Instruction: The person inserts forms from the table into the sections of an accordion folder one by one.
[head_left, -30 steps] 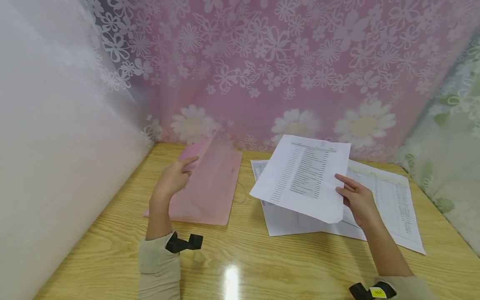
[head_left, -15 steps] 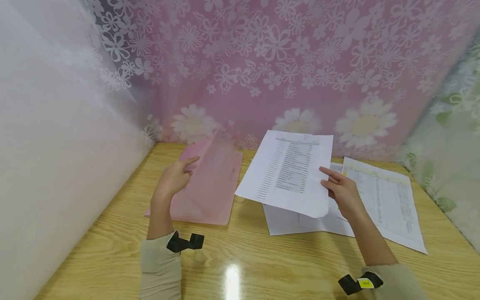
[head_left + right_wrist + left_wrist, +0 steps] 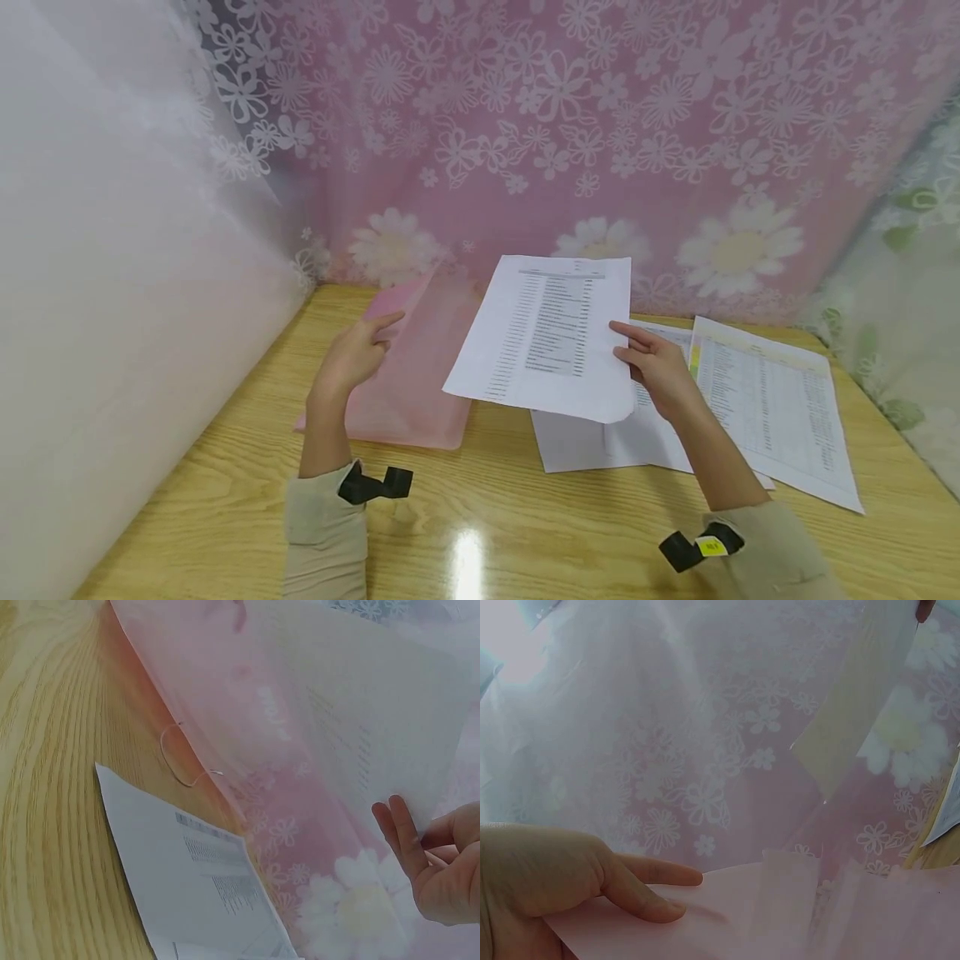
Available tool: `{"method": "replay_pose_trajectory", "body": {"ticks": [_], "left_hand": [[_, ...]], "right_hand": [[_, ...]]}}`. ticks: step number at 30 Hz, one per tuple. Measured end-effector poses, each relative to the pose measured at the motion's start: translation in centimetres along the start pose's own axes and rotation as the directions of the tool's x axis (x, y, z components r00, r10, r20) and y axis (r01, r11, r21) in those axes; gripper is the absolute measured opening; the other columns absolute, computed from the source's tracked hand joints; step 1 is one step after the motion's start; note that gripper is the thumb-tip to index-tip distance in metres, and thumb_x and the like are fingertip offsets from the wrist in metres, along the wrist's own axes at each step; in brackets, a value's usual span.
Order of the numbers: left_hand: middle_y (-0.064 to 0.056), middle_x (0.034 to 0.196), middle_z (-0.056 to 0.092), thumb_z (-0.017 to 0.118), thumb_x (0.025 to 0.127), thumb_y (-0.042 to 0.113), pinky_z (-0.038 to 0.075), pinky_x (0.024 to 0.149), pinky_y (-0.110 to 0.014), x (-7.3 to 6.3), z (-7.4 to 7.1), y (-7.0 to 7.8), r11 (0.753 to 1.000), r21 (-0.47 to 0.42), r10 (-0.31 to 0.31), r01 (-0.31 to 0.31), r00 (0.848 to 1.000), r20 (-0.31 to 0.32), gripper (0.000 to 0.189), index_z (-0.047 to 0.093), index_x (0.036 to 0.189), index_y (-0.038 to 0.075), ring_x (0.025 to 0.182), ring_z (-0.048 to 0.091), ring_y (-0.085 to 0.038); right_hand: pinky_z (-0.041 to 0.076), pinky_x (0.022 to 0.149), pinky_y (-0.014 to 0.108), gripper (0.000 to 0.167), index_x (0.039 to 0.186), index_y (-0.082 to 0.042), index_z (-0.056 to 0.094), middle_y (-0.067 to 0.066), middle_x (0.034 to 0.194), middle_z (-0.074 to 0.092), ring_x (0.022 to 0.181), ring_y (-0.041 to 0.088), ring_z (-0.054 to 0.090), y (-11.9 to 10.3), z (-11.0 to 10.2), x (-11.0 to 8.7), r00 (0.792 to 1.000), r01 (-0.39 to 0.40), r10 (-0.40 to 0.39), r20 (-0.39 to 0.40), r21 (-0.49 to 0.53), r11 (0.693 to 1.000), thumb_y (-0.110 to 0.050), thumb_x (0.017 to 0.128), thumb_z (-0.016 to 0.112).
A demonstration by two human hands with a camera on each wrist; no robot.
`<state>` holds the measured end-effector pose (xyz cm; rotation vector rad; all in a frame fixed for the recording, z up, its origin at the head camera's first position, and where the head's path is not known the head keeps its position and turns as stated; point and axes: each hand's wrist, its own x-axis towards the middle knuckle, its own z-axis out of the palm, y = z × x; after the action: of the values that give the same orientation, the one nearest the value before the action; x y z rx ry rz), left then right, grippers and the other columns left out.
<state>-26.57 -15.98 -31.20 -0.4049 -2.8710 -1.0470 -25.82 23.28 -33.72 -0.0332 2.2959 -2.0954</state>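
At the left of the head view lies a translucent pink plastic folder [image 3: 427, 400], its cover lifted. My left hand [image 3: 352, 354] pinches that cover by its edge; in the left wrist view the thumb [image 3: 649, 900] lies over the pink sheet. My right hand [image 3: 663, 375] holds a printed sheet of paper [image 3: 558, 342] by its right edge, thumb and fingers on either side. The sheet is tilted up above the table, its lower left corner overlapping the folder in the head view. Seen from the right wrist, the same sheet [image 3: 390, 712] rises beside the fingers.
More printed papers lie on the wooden table [image 3: 420, 525] at the right, including a table-printed page [image 3: 772, 408] and a partly covered page [image 3: 577, 446]. A thin string loop [image 3: 165, 754] sticks out from the folder's edge. A pink flowered curtain [image 3: 525, 150] hangs behind.
My right hand has carried the printed sheet leftward, toward the folder, uncovering more of the papers at the right. The left hand has stayed at the folder's cover.
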Motion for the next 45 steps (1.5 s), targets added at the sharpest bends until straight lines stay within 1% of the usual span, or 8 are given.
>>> {"method": "replay_pose_trajectory", "body": {"ticks": [15, 19, 24, 28, 32, 37, 40, 45], "left_hand": [[-0.018, 0.121, 0.056, 0.039, 0.091, -0.001, 0.03, 0.045, -0.027, 0.0, -0.1, -0.3, 1.0, 0.001, -0.001, 0.001, 1.0, -0.006, 0.049, 0.043, 0.138, 0.011, 0.043, 0.03, -0.012], [-0.017, 0.123, 0.055, 0.04, 0.092, 0.0, 0.031, 0.046, -0.028, 0.0, -0.1, -0.1, 1.0, 0.006, -0.01, 0.01, 1.0, -0.002, 0.049, 0.043, 0.139, 0.011, 0.043, 0.029, -0.012], [-0.015, 0.123, 0.056, 0.042, 0.091, 0.0, 0.031, 0.05, -0.03, 0.1, -0.1, 0.2, 0.999, 0.037, -0.001, 0.001, 1.0, -0.014, 0.048, 0.045, 0.138, 0.012, 0.048, 0.024, -0.013], [-0.016, 0.103, 0.062, 0.042, 0.089, -0.001, 0.031, 0.05, -0.031, 0.2, 0.0, 0.3, 0.999, 0.045, 0.004, -0.003, 1.0, -0.026, 0.049, 0.047, 0.136, 0.012, 0.048, 0.024, -0.014], [-0.013, 0.077, 0.052, 0.04, 0.089, -0.002, 0.03, 0.048, -0.029, 0.3, 0.1, 0.3, 0.999, 0.035, 0.002, -0.001, 1.0, -0.024, 0.05, 0.047, 0.136, 0.012, 0.048, 0.024, -0.013], [-0.013, 0.079, 0.051, 0.04, 0.088, -0.003, 0.028, 0.047, -0.029, 0.3, 0.4, 0.3, 1.0, 0.029, 0.001, -0.001, 1.0, -0.018, 0.05, 0.047, 0.136, 0.011, 0.048, 0.023, -0.013], [-0.012, 0.072, 0.047, 0.041, 0.088, -0.002, 0.029, 0.046, -0.028, 0.3, 0.4, 0.4, 0.999, 0.045, 0.002, -0.001, 1.0, -0.014, 0.05, 0.048, 0.136, 0.012, 0.047, 0.025, -0.013], [-0.012, 0.077, 0.051, 0.043, 0.088, -0.002, 0.03, 0.05, -0.03, 0.4, 0.5, 0.5, 0.997, 0.077, 0.026, -0.024, 0.999, -0.021, 0.049, 0.049, 0.135, 0.01, 0.052, 0.028, -0.016]], "right_hand": [[0.048, 0.072, 0.023, 0.047, 0.14, -0.003, 0.037, 0.02, 0.135, 0.042, 0.089, 0.008, 0.059, -1.5, 3.2, 2.3, 0.993, -0.042, 0.046, 0.105, -0.041, 0.998, -0.005, 0.094, 0.049], [0.047, 0.068, 0.022, 0.047, 0.139, -0.004, 0.039, 0.02, 0.128, 0.044, 0.082, 0.008, 0.056, -1.9, 3.6, 2.8, 0.989, -0.036, 0.049, 0.14, -0.09, 0.995, -0.006, 0.094, 0.049], [0.047, 0.07, 0.023, 0.046, 0.138, -0.003, 0.041, 0.018, 0.116, 0.047, 0.086, 0.013, 0.057, -2.4, 4.1, 3.9, 0.979, -0.025, 0.054, 0.194, -0.148, 0.989, -0.006, 0.093, 0.051], [0.047, 0.072, 0.025, 0.045, 0.136, -0.001, 0.043, 0.019, 0.121, 0.048, 0.088, 0.015, 0.058, -2.6, 4.6, 4.9, 0.975, -0.025, 0.065, 0.214, -0.182, 0.983, -0.007, 0.092, 0.051], [0.047, 0.073, 0.025, 0.044, 0.135, 0.001, 0.044, 0.02, 0.129, 0.046, 0.089, 0.017, 0.059, -2.7, 5.2, 5.7, 0.973, -0.033, 0.078, 0.218, -0.201, 0.979, -0.005, 0.092, 0.05], [0.047, 0.074, 0.025, 0.043, 0.134, 0.001, 0.045, 0.02, 0.131, 0.046, 0.093, 0.02, 0.058, -2.8, 6.1, 6.6, 0.973, -0.051, 0.097, 0.21, -0.215, 0.975, -0.003, 0.092, 0.049], [0.047, 0.077, 0.027, 0.043, 0.134, 0.001, 0.044, 0.02, 0.131, 0.046, 0.097, 0.023, 0.058, -2.9, 6.8, 7.2, 0.974, -0.061, 0.104, 0.202, -0.212, 0.975, -0.002, 0.092, 0.049], [0.045, 0.084, 0.034, 0.043, 0.134, 0.001, 0.045, 0.02, 0.13, 0.046, 0.104, 0.027, 0.055, -2.8, 8.0, 7.8, 0.983, -0.067, 0.101, 0.15, -0.22, 0.973, -0.001, 0.092, 0.049]]}}
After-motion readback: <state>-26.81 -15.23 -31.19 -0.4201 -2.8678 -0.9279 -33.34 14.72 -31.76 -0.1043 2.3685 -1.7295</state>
